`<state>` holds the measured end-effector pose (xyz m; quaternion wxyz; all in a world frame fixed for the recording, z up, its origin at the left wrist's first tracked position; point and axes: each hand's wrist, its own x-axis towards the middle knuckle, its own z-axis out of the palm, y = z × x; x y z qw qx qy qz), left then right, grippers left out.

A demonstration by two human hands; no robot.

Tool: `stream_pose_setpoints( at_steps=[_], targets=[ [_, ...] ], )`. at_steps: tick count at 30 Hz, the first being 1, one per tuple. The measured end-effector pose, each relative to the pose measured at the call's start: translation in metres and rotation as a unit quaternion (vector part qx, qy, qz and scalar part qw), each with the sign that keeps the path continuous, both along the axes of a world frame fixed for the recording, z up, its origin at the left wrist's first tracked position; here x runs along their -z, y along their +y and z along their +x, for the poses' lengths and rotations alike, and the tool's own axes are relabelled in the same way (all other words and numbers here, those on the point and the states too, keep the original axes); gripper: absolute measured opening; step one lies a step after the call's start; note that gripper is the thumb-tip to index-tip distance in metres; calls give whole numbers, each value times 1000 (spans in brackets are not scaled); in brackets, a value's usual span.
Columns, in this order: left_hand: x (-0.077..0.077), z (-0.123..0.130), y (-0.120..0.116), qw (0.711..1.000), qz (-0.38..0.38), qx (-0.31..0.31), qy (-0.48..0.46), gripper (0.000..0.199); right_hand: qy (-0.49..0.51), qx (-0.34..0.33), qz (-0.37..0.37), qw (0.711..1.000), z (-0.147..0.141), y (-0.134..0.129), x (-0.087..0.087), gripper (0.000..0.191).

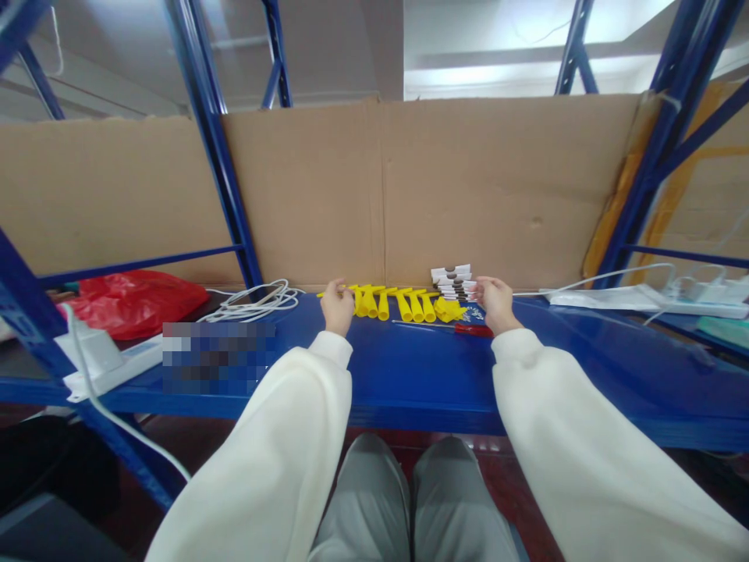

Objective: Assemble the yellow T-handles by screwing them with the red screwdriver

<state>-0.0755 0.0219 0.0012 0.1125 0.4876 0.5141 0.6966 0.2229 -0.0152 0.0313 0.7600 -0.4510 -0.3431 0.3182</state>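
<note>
Several yellow plastic pieces [383, 304] with tube-like ends lie in a row on the blue shelf. My left hand [338, 306] is at the row's left end, its fingers curled by the leftmost piece; what they hold is too small to make out. My right hand [495, 303] has its fingertips against the right edge of a stack of white and dark packets [453, 282]. Small yellow parts [449, 310] lie just below the stack. A screwdriver with a red handle [473, 331] lies in front of them, its shaft pointing left.
Behind the shelf [421, 375] stands a cardboard panel [468, 179]. To the left are a coiled white cable [257, 303], a red plastic bag [137, 300] and a power strip [120, 367]. Another white strip with cables [614, 297] lies right. Blue posts [214, 140] frame the shelf.
</note>
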Motion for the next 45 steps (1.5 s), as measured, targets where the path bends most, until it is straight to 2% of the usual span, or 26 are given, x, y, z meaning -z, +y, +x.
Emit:
stream_pose_setpoints(
  at_steps=[7, 11, 23, 28, 32, 36, 39, 45],
  targets=[
    [-1, 15, -16, 993, -35, 84, 79, 13, 3, 5, -1, 1000, 1, -1, -1, 19],
    [-4, 19, -24, 987, -60, 109, 105, 21, 4, 4, -1, 1000, 3, -1, 0, 17],
    [-4, 14, -23, 983, -73, 48, 162, 28, 1, 38, 28, 999, 8, 6, 6, 16],
    [-2, 13, -17, 975, -41, 9, 220, 24, 2, 47, 30, 998, 9, 9, 8, 17],
    [3, 14, -16, 958, -33, -28, 284, 18, -3, 43, 28, 999, 10, 9, 10, 17],
    [9, 15, -18, 932, -103, -46, 345, 48, -3, 41, 34, 999, 10, 10, 10, 15],
    [11, 14, -18, 910, -139, -45, 388, 58, 1, 45, 35, 998, 10, 9, 9, 14],
    [14, 10, -14, 888, -167, -28, 428, 50, -1, 53, 27, 998, 7, 6, 7, 16]
  ],
)
